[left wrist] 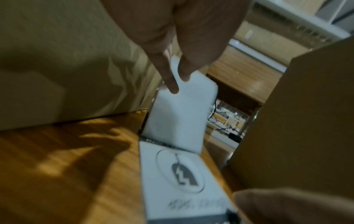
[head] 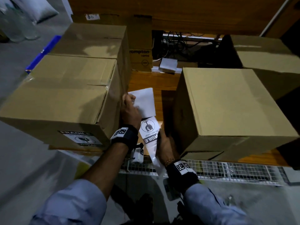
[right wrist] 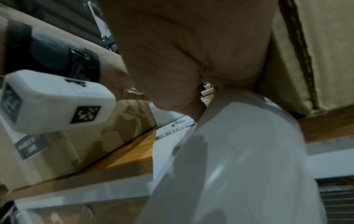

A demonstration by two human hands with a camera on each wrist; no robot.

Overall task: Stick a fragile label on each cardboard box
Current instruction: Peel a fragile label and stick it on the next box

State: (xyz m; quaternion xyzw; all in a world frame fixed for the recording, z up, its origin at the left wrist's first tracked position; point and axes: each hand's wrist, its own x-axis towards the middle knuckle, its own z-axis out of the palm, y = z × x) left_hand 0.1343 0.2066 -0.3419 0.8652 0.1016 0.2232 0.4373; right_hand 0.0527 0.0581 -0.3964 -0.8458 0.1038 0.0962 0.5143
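Note:
Between two cardboard boxes I hold a white label strip (head: 148,129) printed with a broken-glass sign and "FRAGILE". My left hand (head: 129,101) pinches the strip's blank white upper leaf (head: 144,101), which stands folded up from the printed part. In the left wrist view, thumb and finger (left wrist: 178,81) pinch that leaf (left wrist: 178,113) above the printed label (left wrist: 182,171). My right hand (head: 162,140) grips the strip lower down, and its tail (right wrist: 239,151) hangs past the palm. The near left box (head: 61,95) carries a fragile label (head: 81,138) on its front. The right box (head: 227,108) shows none.
A second box (head: 90,41) stands behind the left one and another (head: 263,54) at the back right. A tall narrow carton (head: 141,51) and tangled cables (head: 183,44) lie at the back. The boxes stand on a wooden top (head: 151,82) above a white wire rack (head: 227,171).

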